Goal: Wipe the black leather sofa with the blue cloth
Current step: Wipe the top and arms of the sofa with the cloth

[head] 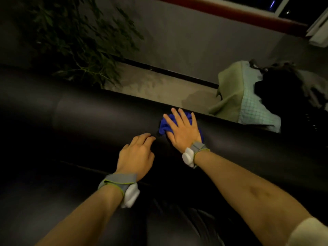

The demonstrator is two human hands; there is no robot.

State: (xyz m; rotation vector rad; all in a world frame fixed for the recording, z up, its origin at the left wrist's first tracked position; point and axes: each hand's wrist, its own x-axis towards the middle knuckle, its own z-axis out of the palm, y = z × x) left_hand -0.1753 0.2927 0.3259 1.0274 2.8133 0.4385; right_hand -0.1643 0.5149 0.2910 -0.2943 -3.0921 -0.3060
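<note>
The black leather sofa point(92, 121) fills the lower part of the head view, its rounded backrest top running from left to right. A crumpled blue cloth point(164, 126) lies on the backrest top near its far edge. My right hand point(182, 131) presses flat on the cloth with fingers spread, covering most of it. My left hand point(137, 155) rests on the leather just left of and nearer than the cloth, fingers curled loosely, holding nothing. Both wrists wear grey straps with white devices.
A leafy plant point(79, 43) stands behind the sofa at the left. Green and checked fabrics point(236, 96) are piled with dark items at the right end behind the backrest. A grey floor strip point(156, 86) and wall lie beyond.
</note>
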